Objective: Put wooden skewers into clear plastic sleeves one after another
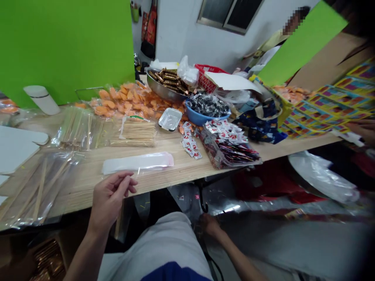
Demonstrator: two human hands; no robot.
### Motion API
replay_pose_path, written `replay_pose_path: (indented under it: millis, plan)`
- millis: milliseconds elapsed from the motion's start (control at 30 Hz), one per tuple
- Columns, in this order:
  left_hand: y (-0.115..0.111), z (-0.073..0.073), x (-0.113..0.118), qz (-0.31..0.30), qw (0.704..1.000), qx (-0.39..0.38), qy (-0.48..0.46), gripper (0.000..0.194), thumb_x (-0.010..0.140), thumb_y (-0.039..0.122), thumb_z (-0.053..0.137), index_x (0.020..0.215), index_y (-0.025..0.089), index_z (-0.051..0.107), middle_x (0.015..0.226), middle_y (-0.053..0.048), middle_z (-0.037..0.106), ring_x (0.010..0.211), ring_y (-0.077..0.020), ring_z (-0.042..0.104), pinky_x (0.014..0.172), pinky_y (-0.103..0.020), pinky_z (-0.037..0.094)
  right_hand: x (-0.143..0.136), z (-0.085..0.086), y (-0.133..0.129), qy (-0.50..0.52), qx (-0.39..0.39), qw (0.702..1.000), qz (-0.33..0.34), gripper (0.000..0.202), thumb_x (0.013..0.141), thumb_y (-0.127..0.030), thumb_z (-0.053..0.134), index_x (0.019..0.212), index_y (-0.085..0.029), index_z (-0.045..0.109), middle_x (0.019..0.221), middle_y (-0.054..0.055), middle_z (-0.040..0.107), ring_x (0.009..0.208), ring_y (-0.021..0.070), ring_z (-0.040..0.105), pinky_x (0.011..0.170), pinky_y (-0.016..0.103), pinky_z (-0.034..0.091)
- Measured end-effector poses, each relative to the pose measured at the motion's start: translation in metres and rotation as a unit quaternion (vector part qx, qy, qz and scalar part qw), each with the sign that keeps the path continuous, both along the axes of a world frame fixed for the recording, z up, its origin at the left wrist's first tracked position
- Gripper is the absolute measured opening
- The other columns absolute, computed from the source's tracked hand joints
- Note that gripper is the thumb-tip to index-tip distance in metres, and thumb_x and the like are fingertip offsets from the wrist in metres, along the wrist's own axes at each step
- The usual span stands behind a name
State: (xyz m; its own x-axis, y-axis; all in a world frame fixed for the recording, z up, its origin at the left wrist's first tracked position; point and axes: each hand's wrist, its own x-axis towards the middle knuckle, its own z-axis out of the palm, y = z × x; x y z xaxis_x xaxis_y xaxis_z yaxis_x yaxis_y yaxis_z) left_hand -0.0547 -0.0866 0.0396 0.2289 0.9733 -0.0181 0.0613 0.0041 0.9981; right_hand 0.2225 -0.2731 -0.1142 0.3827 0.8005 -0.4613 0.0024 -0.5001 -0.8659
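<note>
Below the front edge of the wooden table (pixel 181 171), my left hand (pixel 113 193) is closed, its thumb pressed to the curled fingers. A clear bag with a thin stick (pixel 118 222) hangs beneath it and seems held there. Just beyond the fingertips lies a stack of white and clear sleeves (pixel 137 162). Low over the floor, right of my lap, is my right hand (pixel 210 225); it is blurred and its fingers are hidden. Bundled wooden sticks (pixel 137 132) lie behind the sleeves, with a foil tray (pixel 170 119) beside them.
Bagged orange pieces (pixel 125 99), a metal bowl of gold-wrapped sticks (pixel 166 88) and a blue basin of dark packets (pixel 206 107) stand at the back. A clear box of sachets (pixel 228 146) is at the right front. Bagged sticks (pixel 43 187) lie left. Another person's hand (pixel 363 130) is far right.
</note>
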Motion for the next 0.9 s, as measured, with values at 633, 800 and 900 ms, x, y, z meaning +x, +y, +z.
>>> replay_pose_path:
  millis: [633, 800, 900]
  plan:
    - [-0.011, 0.000, 0.020, 0.020, 0.998, -0.016, -0.056, 0.014, 0.079, 0.025, 0.057, 0.084, 0.013, 0.061, 0.064, -0.001, 0.065, 0.050, -0.0085, 0.056, 0.047, -0.018, 0.039, -0.103, 0.131, 0.120, 0.152, 0.261, 0.949, 0.097, 0.026, 0.069, -0.037, 0.071, 0.086, -0.019, 0.061, 0.078, 0.001, 0.059, 0.072, 0.0139, 0.054, 0.066, 0.026, 0.043]
    - [-0.016, -0.001, 0.014, 0.031, 0.998, -0.001, -0.050, 0.012, 0.080, 0.024, 0.056, 0.082, 0.014, 0.061, 0.060, 0.002, 0.061, 0.051, -0.0079, 0.055, 0.049, -0.017, 0.040, -0.148, 0.137, 0.145, 0.101, 0.309, 0.940, 0.103, 0.016, 0.077, -0.032, 0.064, 0.072, -0.019, 0.058, 0.070, -0.001, 0.056, 0.068, 0.0130, 0.053, 0.066, 0.026, 0.043]
    - [-0.014, 0.000, 0.005, 0.027, 0.997, -0.022, -0.065, 0.012, 0.079, 0.025, 0.058, 0.078, 0.014, 0.060, 0.061, 0.000, 0.063, 0.051, -0.0087, 0.056, 0.049, -0.018, 0.042, -0.151, 0.136, 0.149, 0.078, 0.304, 0.945, 0.096, 0.017, 0.078, -0.030, 0.062, 0.067, -0.018, 0.056, 0.064, -0.002, 0.055, 0.062, 0.0117, 0.051, 0.062, 0.024, 0.041]
